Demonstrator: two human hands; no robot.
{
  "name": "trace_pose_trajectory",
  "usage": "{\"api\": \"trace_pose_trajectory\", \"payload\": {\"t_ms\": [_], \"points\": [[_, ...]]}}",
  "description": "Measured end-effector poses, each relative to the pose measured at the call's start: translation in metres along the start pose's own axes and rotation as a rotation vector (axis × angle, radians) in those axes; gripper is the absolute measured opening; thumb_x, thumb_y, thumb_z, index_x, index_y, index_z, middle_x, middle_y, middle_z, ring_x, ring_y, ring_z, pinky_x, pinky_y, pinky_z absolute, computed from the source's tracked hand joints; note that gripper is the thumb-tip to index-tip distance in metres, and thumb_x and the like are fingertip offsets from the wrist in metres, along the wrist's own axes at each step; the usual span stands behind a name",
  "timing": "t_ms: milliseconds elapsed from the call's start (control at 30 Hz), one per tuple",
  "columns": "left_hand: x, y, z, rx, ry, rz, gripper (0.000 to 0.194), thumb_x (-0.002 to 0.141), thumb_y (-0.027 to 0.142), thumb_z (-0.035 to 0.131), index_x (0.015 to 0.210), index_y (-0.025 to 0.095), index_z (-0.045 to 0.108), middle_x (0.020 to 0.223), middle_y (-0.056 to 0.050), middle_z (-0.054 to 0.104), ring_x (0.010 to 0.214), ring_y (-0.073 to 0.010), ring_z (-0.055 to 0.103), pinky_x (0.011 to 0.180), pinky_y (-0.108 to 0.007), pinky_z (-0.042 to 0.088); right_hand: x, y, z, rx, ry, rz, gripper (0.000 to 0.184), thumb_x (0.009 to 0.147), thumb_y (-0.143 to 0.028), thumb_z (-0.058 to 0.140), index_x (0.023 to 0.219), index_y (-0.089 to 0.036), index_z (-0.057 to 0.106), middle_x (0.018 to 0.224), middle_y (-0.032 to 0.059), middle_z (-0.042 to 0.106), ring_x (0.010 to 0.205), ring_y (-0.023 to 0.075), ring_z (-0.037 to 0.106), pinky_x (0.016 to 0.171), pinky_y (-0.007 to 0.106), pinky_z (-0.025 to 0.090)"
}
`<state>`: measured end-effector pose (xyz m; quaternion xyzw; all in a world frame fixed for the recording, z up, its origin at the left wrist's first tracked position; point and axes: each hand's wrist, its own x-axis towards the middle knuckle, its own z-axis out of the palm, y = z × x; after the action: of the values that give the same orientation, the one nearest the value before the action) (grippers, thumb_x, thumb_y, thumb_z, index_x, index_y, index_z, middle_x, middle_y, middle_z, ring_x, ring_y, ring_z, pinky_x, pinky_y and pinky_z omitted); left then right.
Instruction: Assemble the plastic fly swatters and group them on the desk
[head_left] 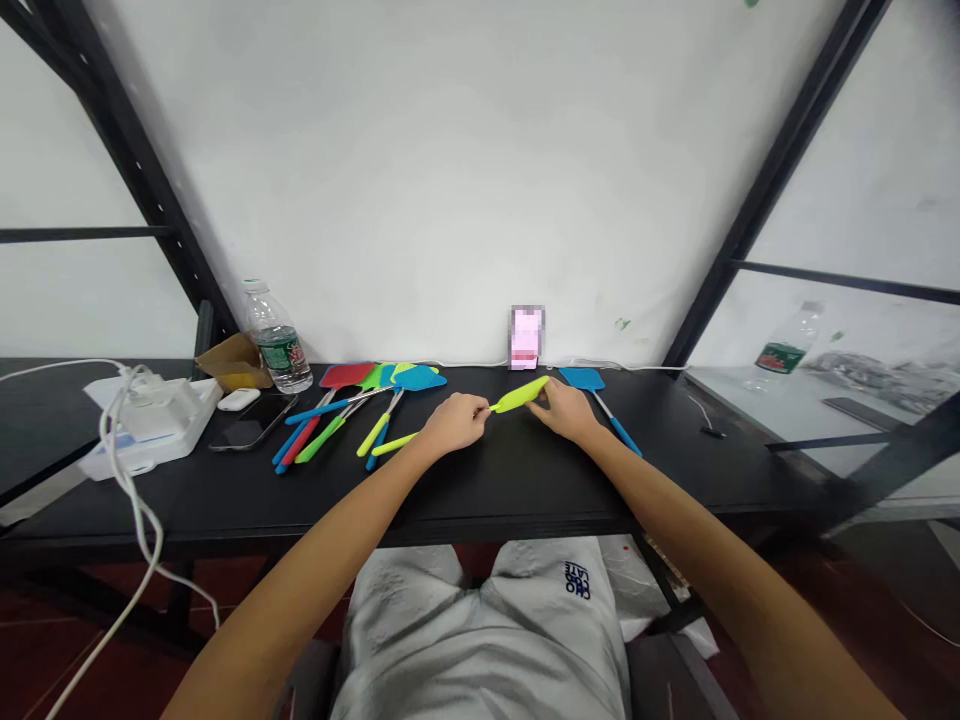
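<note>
Grip, two-handed: a yellow-green spatula (pixel 517 398) is pinched below its blade (pixel 526 393) by the left hand (pixel 456 423) and at the far end by the right hand (pixel 568 409). Lightness and bendable rubber are judged likely; firm hold is expected on the handle (pixel 394 444), left of the grip.

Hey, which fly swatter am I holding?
The yellow-green fly swatter, left hand at its neck, right hand at its head. The others lie on the black table.
</note>
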<state>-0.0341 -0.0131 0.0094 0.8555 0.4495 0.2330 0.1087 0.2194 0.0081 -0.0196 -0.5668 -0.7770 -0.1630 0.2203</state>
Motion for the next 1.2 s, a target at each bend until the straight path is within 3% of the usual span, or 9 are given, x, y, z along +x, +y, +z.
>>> {"api": "trace_pose_trajectory", "payload": {"t_ms": [367,700,1033,1200], "points": [[0.000,-0.002,0.001,-0.028,-0.019,0.087,0.026,0.085,0.026,0.047,0.061,0.019,0.052,0.056,0.000,0.048,0.054,-0.0125,0.039,0.056,-0.027,0.024,-0.001,-0.002,-0.002,0.007,0.010,0.037,0.024,0.093,-0.044,0.052,0.089,-0.020,0.056,0.087,0.0052,0.064,0.071,0.0176,0.057,0.056,0.028,0.024],[-0.001,0.000,0.002,-0.079,-0.058,0.129,0.025,0.086,0.026,0.046,0.062,0.019,0.053,0.056,0.001,0.048,0.055,-0.0119,0.039,0.056,-0.026,0.025,-0.003,0.003,0.000,0.067,-0.035,0.039,0.016,0.089,-0.035,0.052,0.090,-0.020,0.059,0.089,0.0055,0.064,0.077,0.0186,0.056,0.060,0.027,0.027],[-0.003,0.005,-0.001,-0.075,-0.123,0.134,0.024,0.084,0.025,0.049,0.061,0.018,0.054,0.056,0.001,0.047,0.054,-0.0113,0.037,0.055,-0.026,0.024,0.001,0.008,-0.004,0.007,-0.182,0.015,0.007,0.086,-0.023,0.055,0.090,-0.019,0.056,0.093,0.0080,0.067,0.083,0.0200,0.060,0.062,0.028,0.029],[-0.003,0.006,0.000,-0.043,-0.127,0.105,0.023,0.083,0.025,0.048,0.062,0.018,0.053,0.057,0.001,0.048,0.054,-0.0114,0.036,0.055,-0.026,0.023,0.002,0.009,-0.002,0.000,-0.163,0.051,0.006,0.089,-0.021,0.052,0.091,-0.019,0.057,0.094,0.0076,0.068,0.083,0.0197,0.061,0.062,0.027,0.029]]}}
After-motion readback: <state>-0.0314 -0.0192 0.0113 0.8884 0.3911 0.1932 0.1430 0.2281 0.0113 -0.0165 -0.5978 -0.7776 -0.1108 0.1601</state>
